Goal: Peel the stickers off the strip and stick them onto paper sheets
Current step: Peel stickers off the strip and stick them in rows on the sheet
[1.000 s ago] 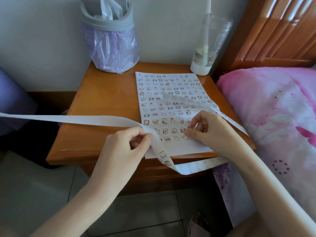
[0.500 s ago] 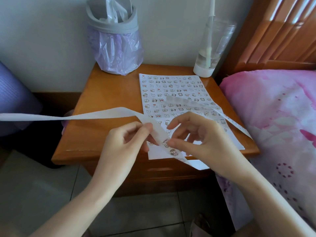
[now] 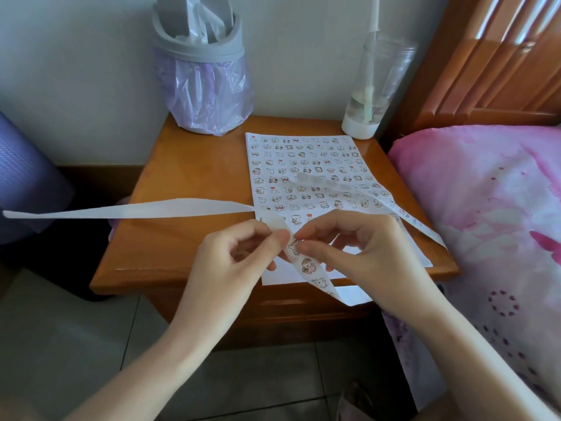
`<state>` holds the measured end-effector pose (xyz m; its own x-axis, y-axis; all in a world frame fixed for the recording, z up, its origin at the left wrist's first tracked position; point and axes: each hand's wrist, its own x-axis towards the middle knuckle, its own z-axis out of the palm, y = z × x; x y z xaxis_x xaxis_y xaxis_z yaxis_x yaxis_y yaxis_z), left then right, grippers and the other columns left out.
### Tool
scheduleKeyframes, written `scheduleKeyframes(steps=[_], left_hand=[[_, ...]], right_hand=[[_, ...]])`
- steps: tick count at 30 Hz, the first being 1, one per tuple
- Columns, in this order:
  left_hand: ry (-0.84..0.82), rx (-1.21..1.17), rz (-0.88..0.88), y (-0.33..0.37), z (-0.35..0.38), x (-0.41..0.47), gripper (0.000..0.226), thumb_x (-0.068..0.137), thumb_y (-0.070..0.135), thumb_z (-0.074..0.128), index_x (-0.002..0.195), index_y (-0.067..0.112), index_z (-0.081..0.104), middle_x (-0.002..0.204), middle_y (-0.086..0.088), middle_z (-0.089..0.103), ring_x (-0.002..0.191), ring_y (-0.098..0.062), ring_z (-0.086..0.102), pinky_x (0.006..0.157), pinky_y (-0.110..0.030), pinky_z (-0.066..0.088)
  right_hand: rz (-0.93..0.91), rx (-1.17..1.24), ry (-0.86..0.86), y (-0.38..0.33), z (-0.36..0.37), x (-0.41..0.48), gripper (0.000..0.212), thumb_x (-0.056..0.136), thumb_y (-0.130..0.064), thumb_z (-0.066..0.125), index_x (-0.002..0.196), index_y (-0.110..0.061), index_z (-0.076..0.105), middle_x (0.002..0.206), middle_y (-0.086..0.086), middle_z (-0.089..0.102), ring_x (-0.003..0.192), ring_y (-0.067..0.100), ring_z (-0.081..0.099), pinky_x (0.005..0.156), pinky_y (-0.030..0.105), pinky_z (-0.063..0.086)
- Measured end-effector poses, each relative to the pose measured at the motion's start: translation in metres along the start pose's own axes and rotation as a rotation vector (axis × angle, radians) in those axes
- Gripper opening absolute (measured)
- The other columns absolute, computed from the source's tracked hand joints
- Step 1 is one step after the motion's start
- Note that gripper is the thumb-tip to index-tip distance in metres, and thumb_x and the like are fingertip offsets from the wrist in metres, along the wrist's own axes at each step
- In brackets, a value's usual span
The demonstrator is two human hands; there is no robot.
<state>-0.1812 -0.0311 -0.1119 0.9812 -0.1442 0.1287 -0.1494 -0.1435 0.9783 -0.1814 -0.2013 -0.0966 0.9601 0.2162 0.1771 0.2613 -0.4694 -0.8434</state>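
Above the front edge of the counter (image 3: pixel 188 177): strip (image 3: pixel 307 266) was held up, its bare tail trailing past the counter's left side.
Left hand (image 3: pixel 230 262): pinched the strip.
Right hand (image 3: pixel 358 253): pinched a sticker (image 3: pixel 294 247) on it.
Paper sheet (image 3: pixel 303 165): flat on the counter's right half.

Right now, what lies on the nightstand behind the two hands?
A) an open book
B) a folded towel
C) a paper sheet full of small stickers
C: the paper sheet, with rows of small stickers, lies flat on the nightstand, while the left hand and right hand pinch the strip.
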Motion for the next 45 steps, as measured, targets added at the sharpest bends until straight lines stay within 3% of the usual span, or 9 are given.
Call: scheduleKeyframes(steps=[5,12,22,28,33,40,45], left_hand=[[0.005,0.051,0.012,-0.003,0.0,0.001,0.012,0.083,0.027,0.061,0.075,0.02,0.068,0.057,0.019,0.063,0.065,-0.003,0.062,0.056,-0.005,0.043],[0.022,0.099,0.045,-0.005,0.002,0.001,0.022,0.075,0.041,0.057,0.076,0.022,0.069,0.06,0.02,0.064,0.066,-0.005,0.063,0.056,-0.006,0.043],[0.019,0.133,0.054,-0.006,0.001,0.003,0.019,0.073,0.044,0.055,0.071,0.029,0.066,0.06,0.02,0.064,0.069,-0.005,0.063,0.057,-0.007,0.045],[0.013,0.168,0.091,-0.007,0.001,0.002,0.028,0.071,0.047,0.054,0.072,0.023,0.069,0.062,0.018,0.064,0.069,-0.005,0.062,0.056,-0.006,0.042],[0.014,0.166,0.063,-0.008,0.001,0.002,0.022,0.071,0.047,0.054,0.07,0.029,0.066,0.062,0.021,0.064,0.07,-0.004,0.063,0.057,-0.007,0.045],[0.021,0.165,0.017,-0.01,0.002,0.003,0.018,0.08,0.037,0.06,0.07,0.024,0.068,0.061,0.016,0.065,0.069,-0.004,0.063,0.057,-0.006,0.044],[0.018,0.154,-0.009,-0.01,0.002,0.002,0.017,0.082,0.032,0.061,0.069,0.023,0.068,0.062,0.012,0.066,0.067,-0.005,0.063,0.056,-0.005,0.044]], right_hand=[[-0.018,-0.063,0.015,-0.001,-0.001,0.0,0.005,0.08,-0.019,0.071,0.085,-0.022,0.073,0.081,-0.013,0.071,0.078,0.008,0.065,0.065,0.022,0.053],[-0.012,-0.091,0.008,0.0,0.0,0.001,0.007,0.08,-0.019,0.072,0.087,-0.021,0.072,0.081,-0.016,0.069,0.081,0.004,0.063,0.066,0.015,0.052],[-0.022,-0.084,0.021,-0.001,0.001,0.001,0.007,0.08,-0.017,0.072,0.086,-0.02,0.073,0.081,-0.015,0.07,0.08,0.004,0.064,0.067,0.02,0.054],[0.012,-0.051,-0.011,0.0,-0.001,0.001,0.008,0.079,-0.018,0.073,0.087,-0.02,0.07,0.082,-0.012,0.07,0.078,0.008,0.065,0.067,0.026,0.056],[-0.016,-0.086,-0.015,0.0,0.001,0.001,0.009,0.081,-0.018,0.071,0.089,-0.022,0.073,0.081,-0.014,0.07,0.079,0.006,0.065,0.069,0.024,0.055],[-0.065,-0.124,0.013,-0.001,0.002,0.0,0.004,0.08,-0.015,0.071,0.083,-0.018,0.071,0.082,-0.014,0.067,0.082,0.006,0.063,0.067,0.02,0.053],[-0.076,-0.158,-0.028,0.002,-0.002,0.0,0.005,0.081,-0.018,0.072,0.083,-0.022,0.07,0.087,-0.013,0.061,0.083,0.013,0.058,0.069,0.025,0.051]])
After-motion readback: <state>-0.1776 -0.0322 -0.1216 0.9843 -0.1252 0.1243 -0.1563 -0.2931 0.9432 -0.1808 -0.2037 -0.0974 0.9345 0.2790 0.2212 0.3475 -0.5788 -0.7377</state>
